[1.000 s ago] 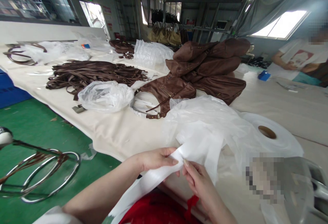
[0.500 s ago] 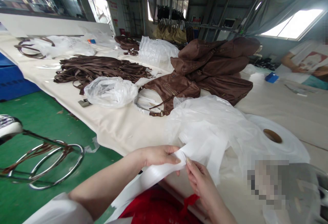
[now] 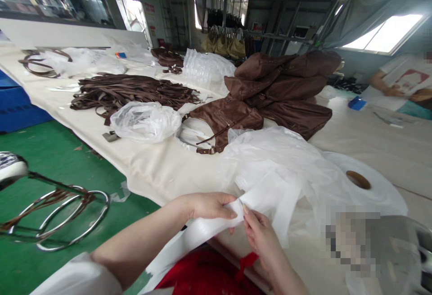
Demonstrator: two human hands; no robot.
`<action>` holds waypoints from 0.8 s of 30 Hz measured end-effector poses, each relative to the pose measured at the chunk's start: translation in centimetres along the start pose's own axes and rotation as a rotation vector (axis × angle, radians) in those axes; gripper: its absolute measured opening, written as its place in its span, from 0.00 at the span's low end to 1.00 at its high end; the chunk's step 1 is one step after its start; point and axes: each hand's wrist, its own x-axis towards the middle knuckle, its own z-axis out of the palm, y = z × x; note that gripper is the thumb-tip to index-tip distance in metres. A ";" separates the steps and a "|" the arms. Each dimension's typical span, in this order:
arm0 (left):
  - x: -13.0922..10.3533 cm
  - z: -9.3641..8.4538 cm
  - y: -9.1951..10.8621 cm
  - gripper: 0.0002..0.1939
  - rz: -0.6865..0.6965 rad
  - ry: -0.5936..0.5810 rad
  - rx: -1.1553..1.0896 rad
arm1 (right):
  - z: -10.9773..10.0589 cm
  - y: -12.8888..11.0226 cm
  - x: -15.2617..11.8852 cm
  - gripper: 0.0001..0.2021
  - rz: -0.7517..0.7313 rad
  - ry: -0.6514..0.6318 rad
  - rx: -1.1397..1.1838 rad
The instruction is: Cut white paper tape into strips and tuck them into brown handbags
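Observation:
My left hand (image 3: 211,206) is closed on a long white strip (image 3: 205,229), its thumb lying along the top face. The strip is soft and folds over between my hands; one part hangs towards my lap. With thumb and forefinger, my right hand (image 3: 261,232) pinches the strip's edge just right of my left thumb. Whether a small tool sits in that pinch cannot be made out. Beyond my hands, thin white translucent sheeting (image 3: 270,151) lies crumpled on the table, close to a brown shoulder bag (image 3: 232,119).
A big white roll (image 3: 384,187) with a brown core lies right. Brown bags (image 3: 293,83) are piled behind, and brown straps (image 3: 131,90) lie left near a clear plastic bag (image 3: 145,121). A chrome-ringed stool (image 3: 67,216) stands on the green floor. Another person (image 3: 398,85) is far right.
My hands keep hold of the strip at almost the same spot. The right fingers have shifted very slightly left along its edge.

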 end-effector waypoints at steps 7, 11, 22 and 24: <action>-0.3 -0.1 -0.2 0.15 -0.002 0.061 0.067 | -0.6 -0.6 0.5 0.28 0.019 0.011 0.129; -1.2 -0.3 -0.9 0.16 -0.022 0.141 0.107 | -2.2 -1.7 0.9 0.27 0.060 0.068 0.353; -1.7 -0.3 -2.0 0.19 0.142 0.205 -0.125 | -2.8 -0.9 -1.5 0.30 0.098 -0.036 0.233; -1.6 -0.3 -2.0 0.20 0.135 0.192 -0.176 | -2.0 -0.3 -2.2 0.31 0.131 -0.082 0.203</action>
